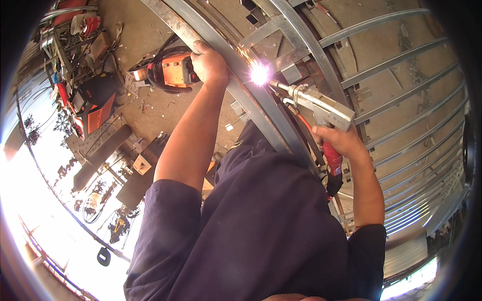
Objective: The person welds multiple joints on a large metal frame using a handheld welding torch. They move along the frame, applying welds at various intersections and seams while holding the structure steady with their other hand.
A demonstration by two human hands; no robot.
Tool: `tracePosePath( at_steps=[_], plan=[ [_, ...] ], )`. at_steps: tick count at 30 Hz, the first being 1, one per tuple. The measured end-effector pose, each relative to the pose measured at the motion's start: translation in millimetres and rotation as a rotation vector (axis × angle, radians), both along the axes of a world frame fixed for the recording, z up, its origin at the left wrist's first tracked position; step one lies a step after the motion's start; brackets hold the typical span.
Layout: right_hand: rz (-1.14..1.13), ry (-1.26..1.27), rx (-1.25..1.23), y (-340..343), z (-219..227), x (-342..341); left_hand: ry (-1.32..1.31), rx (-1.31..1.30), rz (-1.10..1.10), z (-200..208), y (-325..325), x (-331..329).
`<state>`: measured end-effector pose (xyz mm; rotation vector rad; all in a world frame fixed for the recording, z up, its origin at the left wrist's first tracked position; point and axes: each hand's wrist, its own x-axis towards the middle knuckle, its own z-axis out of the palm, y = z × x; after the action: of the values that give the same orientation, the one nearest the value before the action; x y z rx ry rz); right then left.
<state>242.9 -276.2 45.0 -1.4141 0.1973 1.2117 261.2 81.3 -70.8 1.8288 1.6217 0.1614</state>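
Note:
My right hand [342, 141] is wrapped round the grip of a grey metal welding gun [321, 104]. At the gun's tip a bright pinkish-white arc [259, 74] burns against a long steel beam [249, 103], and orange sparks fly away from it toward the far side. My left hand [210, 64] is closed over the beam's left edge, a short way left of the arc; its fingertips are partly hidden. A red hose or handle part [332, 158] hangs below my right hand. Glare hides the spot where the tip meets the steel.
An orange and black machine [174, 70] stands on the floor left of the beam. To the right lies a frame of curved steel bars [391, 67]. Tools and a black-and-orange case [98, 103] crowd the left side. The beam runs close past my body.

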Motion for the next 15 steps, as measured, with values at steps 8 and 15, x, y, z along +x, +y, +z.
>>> tracePosePath(
  at_steps=[8,15],
  plan=[
    [0.003,-0.019,-0.032,-3.6,-1.1,-7.9,-0.018,-0.002,0.012,2.1,-1.1,0.3],
    [0.000,-0.037,-0.042,-8.5,0.6,-18.9,0.050,-0.048,0.031,18.6,-5.9,4.6]
  ],
)
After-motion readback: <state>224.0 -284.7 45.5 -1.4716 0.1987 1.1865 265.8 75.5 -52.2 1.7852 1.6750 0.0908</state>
